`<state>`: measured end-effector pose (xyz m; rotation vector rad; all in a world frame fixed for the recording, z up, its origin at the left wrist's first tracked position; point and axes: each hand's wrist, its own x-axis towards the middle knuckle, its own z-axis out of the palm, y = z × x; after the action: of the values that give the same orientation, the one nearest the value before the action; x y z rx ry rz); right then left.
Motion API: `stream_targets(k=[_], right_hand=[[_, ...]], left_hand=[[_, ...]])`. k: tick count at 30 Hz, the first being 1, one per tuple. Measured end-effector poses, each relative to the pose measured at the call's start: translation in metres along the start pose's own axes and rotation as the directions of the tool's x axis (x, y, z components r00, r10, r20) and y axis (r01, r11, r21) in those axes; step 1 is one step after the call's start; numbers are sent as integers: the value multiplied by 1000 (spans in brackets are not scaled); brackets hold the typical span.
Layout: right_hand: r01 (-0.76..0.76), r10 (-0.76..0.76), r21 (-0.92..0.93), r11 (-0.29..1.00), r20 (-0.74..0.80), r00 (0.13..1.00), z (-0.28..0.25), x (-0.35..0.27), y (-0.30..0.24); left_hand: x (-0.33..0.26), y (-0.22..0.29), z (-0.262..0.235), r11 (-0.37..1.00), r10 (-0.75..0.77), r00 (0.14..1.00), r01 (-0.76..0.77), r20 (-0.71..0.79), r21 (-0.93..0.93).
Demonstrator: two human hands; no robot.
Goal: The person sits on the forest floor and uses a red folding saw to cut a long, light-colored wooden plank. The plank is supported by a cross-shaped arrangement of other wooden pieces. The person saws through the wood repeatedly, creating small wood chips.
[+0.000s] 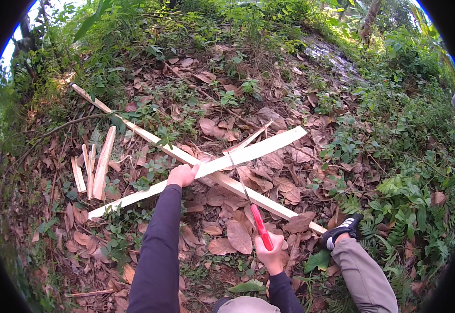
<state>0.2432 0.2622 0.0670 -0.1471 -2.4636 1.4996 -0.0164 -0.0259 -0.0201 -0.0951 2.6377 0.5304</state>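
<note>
A pale wooden plank [274, 144] lies slantwise over a longer, narrower wooden beam [261, 198], and the two cross like an X. My left hand [183, 175] is closed on the plank near the crossing, pressing it from above. In my right hand [271, 254] is the red handle of a hand saw [259, 224]. Its thin blade runs away from me and lies across the plank to the right of my left hand. How deep the blade sits in the wood cannot be made out. A thin split piece of wood [252, 137] shows just beyond the plank.
Several short wood offcuts [102, 164] lie on the left. My shoe [345, 227] is at the beam's near right end. Dry brown leaves [239, 236] cover the ground, with green plants [394, 198] around them. A thin branch [55, 129] lies at the left.
</note>
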Motion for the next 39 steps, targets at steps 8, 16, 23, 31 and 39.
stream_targets(k=[8, 16, 23, 31, 39], right_hand=[[-164, 164, 77, 983, -1, 986, -34, -30, -5], [-137, 131, 46, 990, 115, 985, -15, 12, -5], [-33, 30, 29, 999, 101, 994, -4, 14, -2], [-78, 50, 104, 992, 250, 967, 35, 74, 8], [10, -17, 43, 999, 156, 988, -26, 36, 17]], left_hand=[[8, -9, 4, 999, 15, 997, -17, -76, -29], [5, -12, 7, 999, 10, 995, -14, -102, -40], [6, -8, 3, 999, 46, 993, -47, -109, -5], [5, -12, -5, 997, 39, 996, -44, -83, -61], [6, -17, -4, 994, 64, 998, -66, -26, -90]])
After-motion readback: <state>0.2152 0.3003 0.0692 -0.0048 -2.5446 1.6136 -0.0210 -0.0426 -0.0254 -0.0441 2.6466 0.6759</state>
